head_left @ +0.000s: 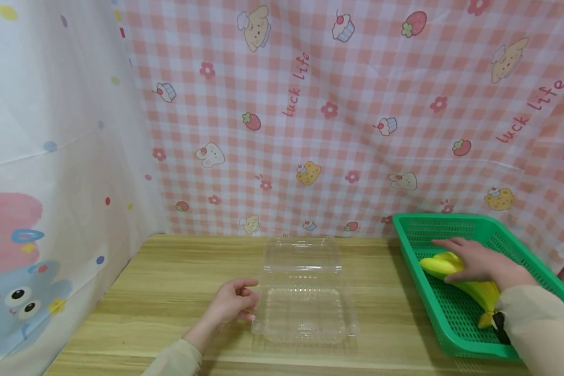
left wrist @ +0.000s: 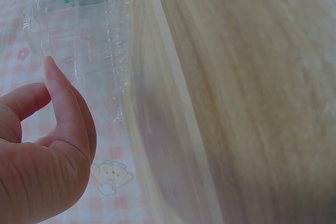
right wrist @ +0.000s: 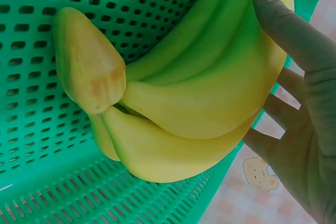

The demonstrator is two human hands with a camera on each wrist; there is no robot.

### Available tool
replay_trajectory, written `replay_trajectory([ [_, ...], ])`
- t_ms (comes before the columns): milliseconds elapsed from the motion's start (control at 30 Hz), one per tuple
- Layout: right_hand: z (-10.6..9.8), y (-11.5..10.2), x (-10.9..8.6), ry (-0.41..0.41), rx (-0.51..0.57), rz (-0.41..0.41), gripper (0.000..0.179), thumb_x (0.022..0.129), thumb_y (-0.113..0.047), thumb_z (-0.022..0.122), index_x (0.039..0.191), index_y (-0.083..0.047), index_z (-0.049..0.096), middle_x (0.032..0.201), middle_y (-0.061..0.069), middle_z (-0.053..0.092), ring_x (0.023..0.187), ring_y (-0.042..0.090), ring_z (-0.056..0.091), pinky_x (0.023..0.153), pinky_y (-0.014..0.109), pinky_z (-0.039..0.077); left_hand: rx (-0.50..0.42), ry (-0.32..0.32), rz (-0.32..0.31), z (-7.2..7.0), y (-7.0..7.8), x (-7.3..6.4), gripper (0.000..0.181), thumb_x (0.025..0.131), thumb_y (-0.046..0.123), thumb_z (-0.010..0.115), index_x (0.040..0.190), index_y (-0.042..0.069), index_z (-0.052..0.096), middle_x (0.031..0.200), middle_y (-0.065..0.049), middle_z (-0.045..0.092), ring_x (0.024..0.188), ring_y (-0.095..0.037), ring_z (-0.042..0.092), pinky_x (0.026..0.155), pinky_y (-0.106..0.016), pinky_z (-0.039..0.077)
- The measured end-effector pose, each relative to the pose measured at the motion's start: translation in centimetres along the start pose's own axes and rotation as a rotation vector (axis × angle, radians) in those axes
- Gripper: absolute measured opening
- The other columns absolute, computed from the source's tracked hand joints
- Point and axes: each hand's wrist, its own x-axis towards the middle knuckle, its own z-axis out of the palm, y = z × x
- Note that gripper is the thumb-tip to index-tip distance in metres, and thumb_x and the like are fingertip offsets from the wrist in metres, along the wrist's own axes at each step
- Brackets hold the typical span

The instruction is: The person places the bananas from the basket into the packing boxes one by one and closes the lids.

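Observation:
A bunch of yellow bananas (head_left: 481,292), green in places in the right wrist view, lies in a green plastic basket (head_left: 415,277). My right hand (head_left: 479,263) reaches over the bunch with fingers spread. Its thumb (right wrist: 283,24) lies across the bananas' tip end, and the other fingers pass behind them, their ends hidden there. A clear plastic clamshell box (head_left: 305,313) stands with its lid (head_left: 302,254) folded back. Beside the box's left edge is my left hand (head_left: 232,301), fingers loosely bent and holding nothing; whether the fingertips touch the box I cannot tell.
The box and basket are on a wood-grain table (head_left: 136,297), the basket at its right side. A pink checked cloth (head_left: 282,156) hangs behind the table, and a white patterned cloth (head_left: 75,156) hangs at the left.

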Motion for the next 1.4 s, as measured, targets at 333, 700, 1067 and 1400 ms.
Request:
replay_trajectory([
  [333, 0.2, -0.4, 0.1, -0.074, 0.007, 0.021, 0.078, 0.074, -0.029, 0.087, 0.14, -0.006, 0.051, 0.128, 0.031, 0.049, 0.108, 0.049, 0.053, 0.078, 0.063, 0.052, -0.009, -0.018, 0.008, 0.0, 0.2, -0.2, 0.048, 0.09, -0.009, 0.063, 0.134, -0.017, 0.046, 0.087, -0.01, 0.056, 0.07, -0.015, 0.059, 0.056, -0.026, 0.059],
  [700, 0.4, 0.1, 0.1, -0.016, -0.048, -0.031, 0.059, 0.073, -0.015, 0.084, 0.127, -0.014, 0.063, 0.112, 0.014, 0.058, 0.095, 0.033, 0.057, 0.072, 0.051, 0.053, -0.006, -0.03, 0.007, 0.0, 0.1, -0.1, 0.048, 0.091, -0.008, 0.062, 0.135, -0.017, 0.045, 0.087, -0.01, 0.056, 0.071, -0.016, 0.06, 0.057, -0.026, 0.06],
  [1067, -0.1, 0.3, 0.0, 0.018, -0.051, -0.038, 0.055, 0.075, -0.014, 0.083, 0.127, -0.011, 0.064, 0.111, 0.013, 0.059, 0.093, 0.03, 0.056, 0.072, 0.049, 0.053, 0.001, -0.035, 0.013, 0.0, 0.1, -0.1, 0.048, 0.091, -0.008, 0.062, 0.135, -0.017, 0.045, 0.087, -0.01, 0.056, 0.072, -0.017, 0.061, 0.06, -0.029, 0.061],
  [1400, -1.1, 0.5, -0.3, 0.069, -0.055, -0.047, 0.055, 0.075, -0.014, 0.081, 0.127, -0.009, 0.063, 0.112, 0.016, 0.059, 0.091, 0.031, 0.056, 0.071, 0.047, 0.051, -0.003, -0.019, 0.013, 0.0, 0.1, -0.1, 0.048, 0.09, -0.009, 0.062, 0.134, -0.017, 0.045, 0.087, -0.01, 0.057, 0.072, -0.016, 0.061, 0.058, -0.026, 0.06],
])
